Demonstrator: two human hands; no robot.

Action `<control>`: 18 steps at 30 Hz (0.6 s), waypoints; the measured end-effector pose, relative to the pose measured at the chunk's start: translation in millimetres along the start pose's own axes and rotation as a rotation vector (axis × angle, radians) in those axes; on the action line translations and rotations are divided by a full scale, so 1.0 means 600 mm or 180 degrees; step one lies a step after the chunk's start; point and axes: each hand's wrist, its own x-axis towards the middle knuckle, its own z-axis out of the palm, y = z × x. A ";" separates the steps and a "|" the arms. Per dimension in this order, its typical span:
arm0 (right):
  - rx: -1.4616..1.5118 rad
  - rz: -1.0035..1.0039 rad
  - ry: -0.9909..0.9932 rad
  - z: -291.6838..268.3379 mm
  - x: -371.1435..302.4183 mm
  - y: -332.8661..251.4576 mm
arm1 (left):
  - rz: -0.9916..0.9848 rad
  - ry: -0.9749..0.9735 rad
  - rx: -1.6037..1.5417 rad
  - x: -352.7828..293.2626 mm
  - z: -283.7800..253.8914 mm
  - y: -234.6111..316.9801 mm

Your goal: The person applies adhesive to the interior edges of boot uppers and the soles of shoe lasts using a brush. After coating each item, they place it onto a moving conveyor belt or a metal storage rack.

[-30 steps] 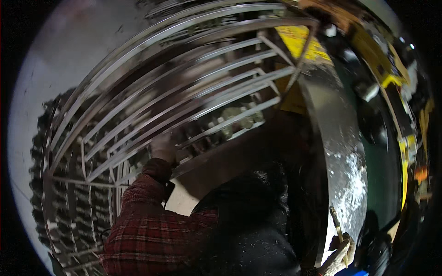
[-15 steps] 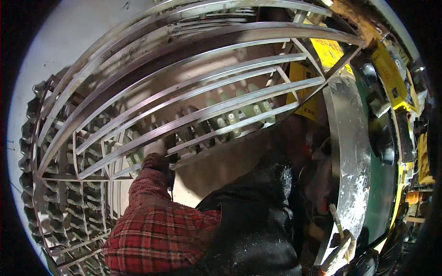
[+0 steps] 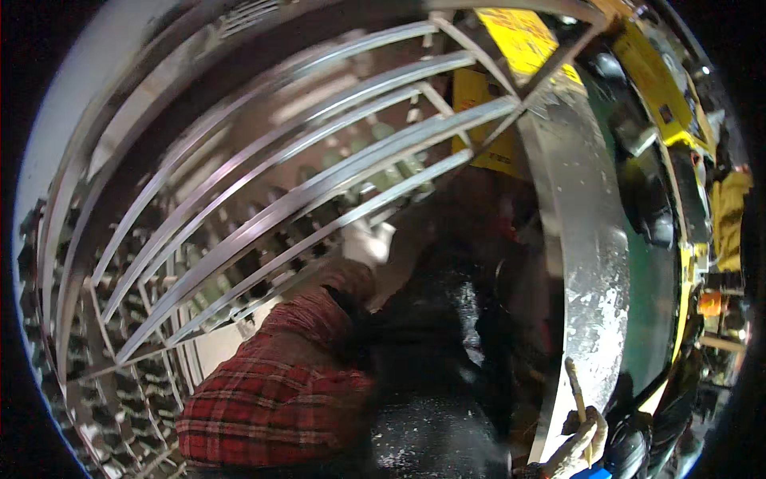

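Note:
My left hand (image 3: 367, 242), in a whitish glove below a red plaid sleeve, is just beside the lowest rail of a metal rack (image 3: 399, 132). Motion smears its fingers, so I cannot make out whether they hold anything. Behind the rails stand several grey-green rounded, finger-like pieces (image 3: 403, 169) in rows. At the lower right, my right hand (image 3: 581, 447), in a pale glove, grips a slim brush (image 3: 576, 387) tilted upward. It is close to the near end of a worn metal ledge (image 3: 594, 263).
More rows of rounded pieces (image 3: 132, 399) fill racks at the lower left. A dark, white-flecked apron (image 3: 439, 383) covers my front. Right of the ledge runs a green surface (image 3: 650, 319), with yellow panels (image 3: 658, 88) beyond. A blue item (image 3: 592, 473) shows at the bottom edge.
My left hand has come away from the pieces behind the rails, moving right and slightly up. The view has shifted, and the rack sits further left. The brush stays in my right hand.

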 end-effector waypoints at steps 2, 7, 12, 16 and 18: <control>-0.0337 0.0025 0.0122 -0.010 0.004 0.017 | -0.1368 0.0586 0.0221 0.058 0.032 -0.081; -0.0297 0.0115 0.0480 -0.009 0.020 0.003 | -0.2511 -0.0117 -0.0122 0.154 0.124 -0.175; -0.0204 0.0164 0.0376 -0.017 0.033 0.006 | -0.2780 -0.0359 -0.1752 0.168 0.117 -0.161; 0.0074 0.0268 0.0425 -0.013 0.029 0.043 | -0.3076 -0.0925 -0.3210 0.072 0.034 -0.080; 0.0211 0.0255 0.0202 -0.024 0.021 0.049 | -0.3425 -0.1424 -0.3888 0.004 -0.018 -0.021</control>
